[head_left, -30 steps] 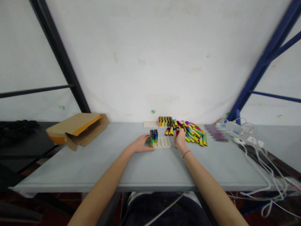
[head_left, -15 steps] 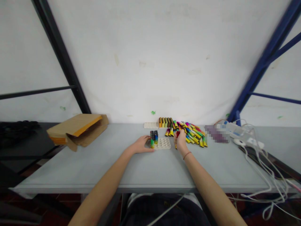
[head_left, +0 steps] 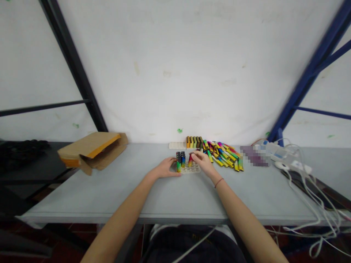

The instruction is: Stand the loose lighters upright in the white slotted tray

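Observation:
A white tray with round holes (head_left: 195, 169) lies on the table before me. Several upright lighters with black tops (head_left: 178, 164) fill its left end. My left hand (head_left: 165, 168) is curved around that end, its thumb along the front edge and its fingers behind. Pinched in my right hand (head_left: 203, 161) is a red and yellow lighter (head_left: 190, 160), upright over the tray's holes. Whether its lower end sits inside a hole I cannot tell. To the right is a loose pile of shiny multicoloured lighters (head_left: 226, 156), lying flat.
Against the wall stand a second white tray (head_left: 177, 145) and a block of upright lighters (head_left: 194, 141). An open cardboard box (head_left: 91, 149) lies at left. On the right are a power strip (head_left: 279, 151), tangled white cables (head_left: 304, 182) and a blurred purple item (head_left: 255, 156).
My right hand has moved left from the pile to the tray, bringing the red and yellow lighter over the holes. My left hand keeps its place at the tray's left end.

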`<action>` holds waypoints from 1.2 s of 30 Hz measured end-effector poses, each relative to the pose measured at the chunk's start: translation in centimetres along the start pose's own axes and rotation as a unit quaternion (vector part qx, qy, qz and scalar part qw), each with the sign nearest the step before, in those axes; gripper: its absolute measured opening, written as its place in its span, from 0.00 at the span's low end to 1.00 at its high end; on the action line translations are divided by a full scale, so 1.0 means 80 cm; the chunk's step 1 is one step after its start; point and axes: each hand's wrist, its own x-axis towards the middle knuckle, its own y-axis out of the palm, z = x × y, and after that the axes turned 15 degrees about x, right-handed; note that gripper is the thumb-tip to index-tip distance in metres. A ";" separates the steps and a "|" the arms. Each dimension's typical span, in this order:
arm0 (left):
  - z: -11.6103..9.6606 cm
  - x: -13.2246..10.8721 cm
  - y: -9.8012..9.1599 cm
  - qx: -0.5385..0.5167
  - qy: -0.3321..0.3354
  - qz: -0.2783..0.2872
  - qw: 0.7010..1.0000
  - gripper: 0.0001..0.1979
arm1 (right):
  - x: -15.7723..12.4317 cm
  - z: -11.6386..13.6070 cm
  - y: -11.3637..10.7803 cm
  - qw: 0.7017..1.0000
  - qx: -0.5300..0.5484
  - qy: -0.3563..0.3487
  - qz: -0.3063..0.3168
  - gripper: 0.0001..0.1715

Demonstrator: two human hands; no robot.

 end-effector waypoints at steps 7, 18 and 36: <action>-0.003 -0.001 -0.003 -0.004 -0.009 -0.002 1.000 0.37 | -0.005 -0.009 0.006 0.997 -0.019 0.026 0.072 0.21; 0.000 0.000 0.000 -0.006 -0.006 -0.002 1.000 0.37 | -0.008 -0.011 0.011 0.992 -0.099 -0.043 0.058 0.16; 0.000 0.001 -0.003 0.006 -0.013 0.017 1.000 0.40 | -0.009 0.033 -0.084 0.818 -0.531 0.198 -0.094 0.17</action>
